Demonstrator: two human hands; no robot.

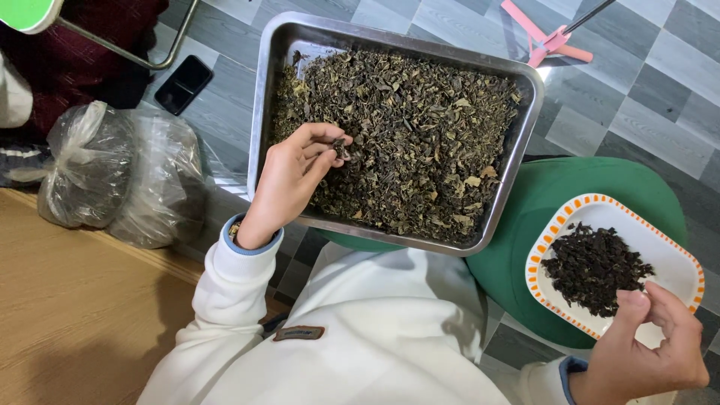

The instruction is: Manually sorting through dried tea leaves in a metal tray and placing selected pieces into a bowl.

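A steel tray [264, 90] full of dried green-brown leaves [420, 135] rests in front of me. My left hand [289, 180] hovers over the tray's near left part, its fingertips pinched on a small dark leaf piece. A white plate with an orange-striped rim [679, 255] sits on a green cushion [547, 202] at the right and holds a heap of dark sorted leaves [592, 266]. My right hand [649, 349] is at the plate's near edge, fingers curled together just over the dark heap; I cannot see whether anything is between them.
Two tied clear plastic bags [112, 172] of dark material lie at the left beside a wooden floor [75, 315]. A black phone [183, 84] lies on the grey tiles. A pink tool [544, 34] lies at the top right.
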